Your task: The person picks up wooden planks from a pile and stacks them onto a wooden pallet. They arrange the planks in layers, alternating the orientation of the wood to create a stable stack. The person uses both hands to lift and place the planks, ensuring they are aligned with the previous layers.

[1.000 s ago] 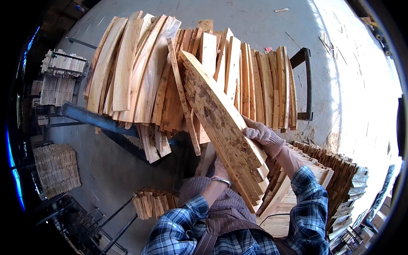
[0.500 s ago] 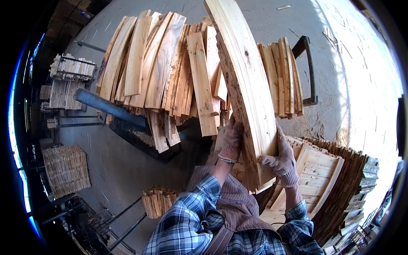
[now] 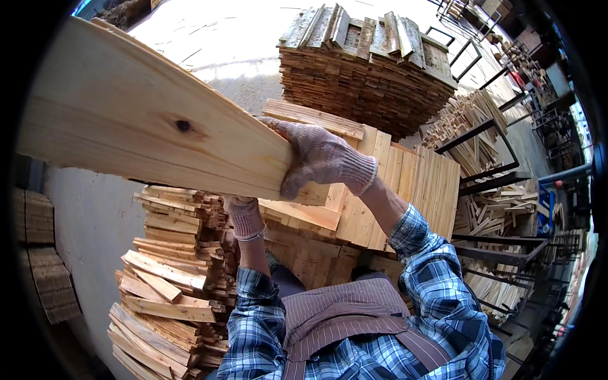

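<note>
A wide pale wooden board [image 3: 158,120] with a dark knot stretches from the middle of the view to the upper left, held up in the air. Along its upper edge shows the edge of what looks like a second board behind it. My right hand [image 3: 323,155], in a knitted glove, is closed round the near right end. Below the lower edge, my gloved left hand [image 3: 244,216] supports the board, its fingers mostly hidden. Under that end lies a neat stack of planed boards [image 3: 392,190], with loose boards on its top.
An uneven pile of rough boards [image 3: 168,285] stands at left. Beyond the neat stack rises a tall block of dark-edged boards [image 3: 361,82]. Black metal frames [image 3: 487,152] and more wood piles line the right. Bundled wood [image 3: 54,282] stands at far left.
My view has swung to the right, from the rough pile to the neat stack. The board has come round with me, both hands still on its near end.
</note>
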`<action>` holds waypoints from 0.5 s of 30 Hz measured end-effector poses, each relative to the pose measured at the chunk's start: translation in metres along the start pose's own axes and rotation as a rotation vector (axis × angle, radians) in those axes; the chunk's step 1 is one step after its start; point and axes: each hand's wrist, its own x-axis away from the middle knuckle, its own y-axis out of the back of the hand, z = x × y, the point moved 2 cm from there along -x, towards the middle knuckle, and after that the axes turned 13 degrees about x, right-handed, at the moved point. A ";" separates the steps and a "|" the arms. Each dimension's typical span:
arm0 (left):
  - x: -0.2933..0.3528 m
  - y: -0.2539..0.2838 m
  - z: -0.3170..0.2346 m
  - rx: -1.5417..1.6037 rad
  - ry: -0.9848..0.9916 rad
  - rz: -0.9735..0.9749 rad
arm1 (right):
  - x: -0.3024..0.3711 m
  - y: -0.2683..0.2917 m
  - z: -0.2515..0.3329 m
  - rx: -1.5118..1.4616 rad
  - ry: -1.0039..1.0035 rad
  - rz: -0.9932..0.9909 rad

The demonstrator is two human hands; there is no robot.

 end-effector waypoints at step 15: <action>0.011 -0.198 0.107 0.027 0.063 0.677 | 0.162 0.005 -0.288 -0.584 -0.607 -0.433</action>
